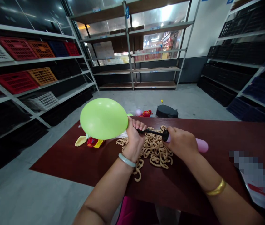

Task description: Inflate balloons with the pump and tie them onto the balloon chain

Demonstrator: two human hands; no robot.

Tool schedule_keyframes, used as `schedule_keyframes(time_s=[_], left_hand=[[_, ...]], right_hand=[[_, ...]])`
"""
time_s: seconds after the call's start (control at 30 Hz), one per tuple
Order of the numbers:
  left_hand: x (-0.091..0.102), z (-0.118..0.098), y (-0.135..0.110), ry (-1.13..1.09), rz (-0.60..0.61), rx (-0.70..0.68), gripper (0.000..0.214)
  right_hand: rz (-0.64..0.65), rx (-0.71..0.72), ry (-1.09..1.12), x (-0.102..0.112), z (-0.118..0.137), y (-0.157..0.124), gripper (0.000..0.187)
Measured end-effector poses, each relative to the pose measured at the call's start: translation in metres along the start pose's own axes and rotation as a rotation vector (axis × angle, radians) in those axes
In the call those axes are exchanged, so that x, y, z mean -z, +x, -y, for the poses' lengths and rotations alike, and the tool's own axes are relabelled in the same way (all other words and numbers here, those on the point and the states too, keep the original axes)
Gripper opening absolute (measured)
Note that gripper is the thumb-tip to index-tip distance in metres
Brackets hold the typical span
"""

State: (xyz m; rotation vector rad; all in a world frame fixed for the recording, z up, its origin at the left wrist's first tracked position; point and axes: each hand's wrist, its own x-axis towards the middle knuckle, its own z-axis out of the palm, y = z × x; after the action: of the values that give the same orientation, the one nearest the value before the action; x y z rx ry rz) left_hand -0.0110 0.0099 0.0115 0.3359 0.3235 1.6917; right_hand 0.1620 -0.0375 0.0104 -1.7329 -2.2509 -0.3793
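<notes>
A large inflated light-green balloon [103, 118] stands out to the left above the table. My left hand [135, 134] is closed around the balloon's neck, at the black end of a hand balloon pump; the join is hidden by my fingers. My right hand [182, 142] wraps round the pump's pink-purple barrel [202, 145]. Between my hands a thin black rod [155, 132] shows, running into the barrel's black collar. Beneath them lies a heap of beige curled, tube-like pieces [161, 154], mostly C- and ring-shaped.
The dark red-brown table [62, 159] bears a yellow limp piece [80, 140] and a red-yellow item [95, 142] at left. A pixelated flat object [256, 181] lies at right. Behind the table are a black bag-like object [167, 111] and shelves [132, 71]. Crates [17, 48] fill the left shelves.
</notes>
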Motion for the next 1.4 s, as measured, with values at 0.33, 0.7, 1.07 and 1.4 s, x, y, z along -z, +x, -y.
schedule_keyframes(time_s=[0.33,0.7,1.07,1.4], left_hand=[[-0.001,0.04,-0.022,0.058,0.036,0.116,0.053],[-0.003,-0.039,0.013,0.082,0.008,-0.104,0.051],[-0.012,-0.013,-0.009,0.121,0.023,-0.023,0.049],[-0.015,0.025,-0.024,0.128,-0.004,0.062,0.053]], right_hand=[[-0.004,-0.005,0.075,-0.019,0.016,-0.002,0.041],[0.01,0.003,0.088,-0.021,-0.013,0.004,0.05],[-0.036,0.0,0.066,-0.012,0.017,-0.002,0.045],[0.026,-0.039,0.143,-0.012,0.029,-0.001,0.034]])
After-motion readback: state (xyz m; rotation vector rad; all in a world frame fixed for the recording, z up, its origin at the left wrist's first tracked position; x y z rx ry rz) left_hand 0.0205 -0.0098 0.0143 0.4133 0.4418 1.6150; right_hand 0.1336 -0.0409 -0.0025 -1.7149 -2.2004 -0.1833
